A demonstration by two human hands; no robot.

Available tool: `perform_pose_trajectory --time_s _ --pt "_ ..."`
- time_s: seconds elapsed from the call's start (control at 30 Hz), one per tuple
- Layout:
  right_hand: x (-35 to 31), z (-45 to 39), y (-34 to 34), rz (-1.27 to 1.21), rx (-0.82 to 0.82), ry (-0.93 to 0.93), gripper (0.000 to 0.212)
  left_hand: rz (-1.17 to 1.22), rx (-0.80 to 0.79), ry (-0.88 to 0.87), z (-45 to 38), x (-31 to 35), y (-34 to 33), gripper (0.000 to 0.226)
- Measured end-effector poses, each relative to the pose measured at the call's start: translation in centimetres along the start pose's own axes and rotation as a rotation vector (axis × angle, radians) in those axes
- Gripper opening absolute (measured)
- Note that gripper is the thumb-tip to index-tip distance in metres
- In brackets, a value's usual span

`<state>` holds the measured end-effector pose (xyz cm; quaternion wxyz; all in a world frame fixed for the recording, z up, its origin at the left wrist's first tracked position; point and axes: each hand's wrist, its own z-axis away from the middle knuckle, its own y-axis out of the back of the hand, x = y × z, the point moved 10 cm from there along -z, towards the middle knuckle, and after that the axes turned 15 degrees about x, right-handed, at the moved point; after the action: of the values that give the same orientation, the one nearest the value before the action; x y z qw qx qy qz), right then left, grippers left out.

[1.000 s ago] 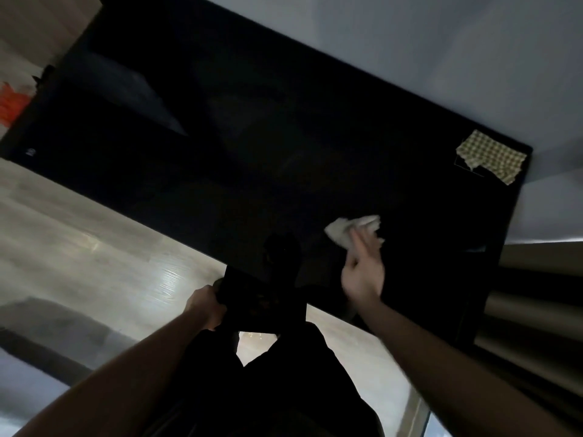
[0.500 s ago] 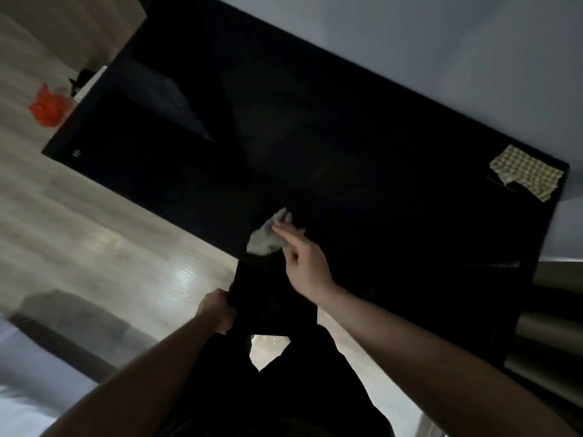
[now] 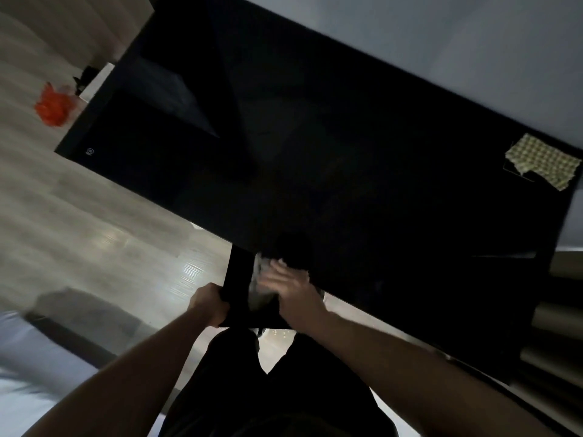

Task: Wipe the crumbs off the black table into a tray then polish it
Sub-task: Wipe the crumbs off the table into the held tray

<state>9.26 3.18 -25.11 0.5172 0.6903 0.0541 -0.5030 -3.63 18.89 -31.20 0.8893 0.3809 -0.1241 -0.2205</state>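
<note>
The glossy black table [image 3: 347,159] fills the middle of the view. My left hand [image 3: 209,302] grips the left edge of a dark tray [image 3: 238,279], held just below the table's near edge. My right hand [image 3: 291,287] is over the tray at that edge, fingers pressed on a crumpled pale cloth [image 3: 261,279] that shows blurred beneath them. Crumbs are too small and dark to make out.
A checked yellow cloth [image 3: 544,160] lies at the table's far right corner. An orange object [image 3: 53,104] sits on the pale wooden floor at the left. A grey wall runs behind the table. My dark-clothed legs are below the tray.
My right hand has dragged the pale cloth from the table's middle toward me, to the near edge and over the tray. The left hand has kept hold of the tray.
</note>
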Motion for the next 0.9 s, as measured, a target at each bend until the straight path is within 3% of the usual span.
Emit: perform_pose_trajectory --time_s 0.07,0.13,0.37,0.53,0.63,0.77,0.9 --pt "0.3 3.7 -0.3 -0.107 -0.058 -0.116 0.072 -0.004 -0.003 -0.007 0.1 0.1 0.1 0.023" --pt "1.5 6.4 1.3 -0.164 -0.003 -0.225 0.073 -0.016 -0.017 -0.011 0.3 0.2 -0.1 0.018" --pt "11.0 13.4 16.4 -0.175 0.538 -0.624 0.067 -0.057 -0.040 -0.060 1.8 3.0 -1.6 0.017" --pt "19.6 20.7 28.3 0.056 0.864 -0.915 0.058 -0.096 -0.052 -0.099 2.7 5.2 -3.5 0.016" --pt "24.4 24.5 31.7 0.186 0.880 -1.000 0.056 -0.085 -0.063 -0.108 3.3 6.6 -4.6 0.017" --pt "28.5 26.3 29.3 0.266 0.788 -1.095 0.056 -0.103 -0.072 -0.105 3.6 7.6 -5.8 0.011" --pt "24.7 22.3 24.4 0.281 0.844 -0.912 0.063 -0.112 -0.072 -0.113 3.4 7.9 -6.9 0.025"
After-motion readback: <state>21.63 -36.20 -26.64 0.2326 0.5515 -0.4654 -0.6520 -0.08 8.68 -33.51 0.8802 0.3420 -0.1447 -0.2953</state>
